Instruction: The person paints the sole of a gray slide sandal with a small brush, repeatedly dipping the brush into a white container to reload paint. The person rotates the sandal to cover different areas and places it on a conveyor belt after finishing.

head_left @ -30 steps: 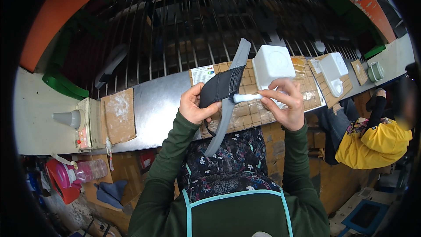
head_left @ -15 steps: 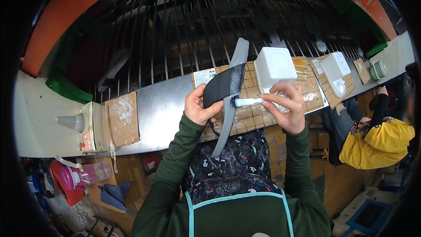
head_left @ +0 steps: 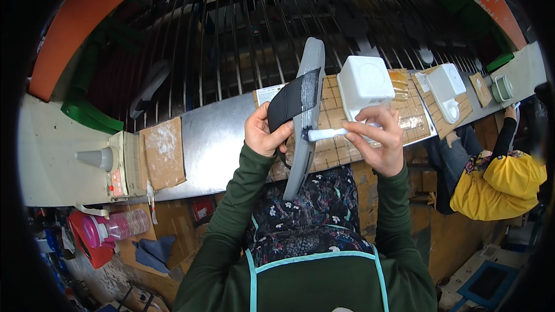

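Observation:
My left hand [head_left: 264, 132] is closed around the black strap of a sandal [head_left: 288, 104], which I hold on edge, toe end pointing away. The grey sole [head_left: 299, 162] faces right, and its strip beside the strap looks wet and dark. In my right hand [head_left: 378, 138] a small brush with a pale handle [head_left: 328, 134] is pinched between thumb and fingers. Its dark bristles touch the sole edge just below the strap. Right behind that hand stands a white plastic container [head_left: 365, 78] on a grid-patterned board [head_left: 328, 101].
Beyond the metal table edge [head_left: 208, 133] run long rods [head_left: 237, 63], with a grey sole piece [head_left: 151, 88] lying on them at left. A cardboard piece [head_left: 163, 153] lies left. At right sits a person in yellow [head_left: 491, 188], near another white container [head_left: 446, 89].
The sandal has tilted a little, its sole turned more into view. The brush stays against the sole, slightly further left. At right, the other person's arm has shifted.

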Tool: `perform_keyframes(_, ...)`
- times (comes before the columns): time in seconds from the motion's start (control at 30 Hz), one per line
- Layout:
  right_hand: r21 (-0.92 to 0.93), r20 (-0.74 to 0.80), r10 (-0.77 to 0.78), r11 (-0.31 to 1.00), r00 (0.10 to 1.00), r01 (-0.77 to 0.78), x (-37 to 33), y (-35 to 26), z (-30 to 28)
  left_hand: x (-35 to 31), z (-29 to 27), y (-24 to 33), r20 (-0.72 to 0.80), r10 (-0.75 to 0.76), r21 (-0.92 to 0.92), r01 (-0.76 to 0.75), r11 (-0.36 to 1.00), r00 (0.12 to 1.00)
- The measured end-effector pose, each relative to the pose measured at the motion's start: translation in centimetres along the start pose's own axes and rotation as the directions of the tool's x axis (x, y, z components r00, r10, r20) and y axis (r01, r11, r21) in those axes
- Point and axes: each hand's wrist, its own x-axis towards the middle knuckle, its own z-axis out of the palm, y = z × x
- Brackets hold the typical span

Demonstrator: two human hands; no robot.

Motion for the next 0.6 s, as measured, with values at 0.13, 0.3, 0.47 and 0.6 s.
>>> perform_keyframes(0.13,0.005,-0.02,-0.011,1.0,1.0,0.012,0.0,-0.3,0.2,0.2,-0.1,-0.3,0.017,0.042,-0.077,-0.041,0.996,0.999)
perform_keyframes(0.3,0.002,-0.017,-0.014,1.0,1.0,0.014,-0.3,-0.6,0.3,0.3,-0.1,-0.9,-0.026,0.058,-0.087,-0.06,0.994,0.998)
perform_keyframes(0.47,0.205,0.024,0.007,0.979,1.0,-0.012,-0.9,-0.4,0.6,0.1,0.1,-1.4,-0.036,0.057,-0.183,-0.063,0.981,0.998)
perform_keyframes(0.6,0.456,-0.166,0.365,0.852,0.916,-0.257,-0.4,-0.3,2.6,0.2,0.5,-2.1,0.084,0.184,-0.286,-0.153,0.946,0.979)
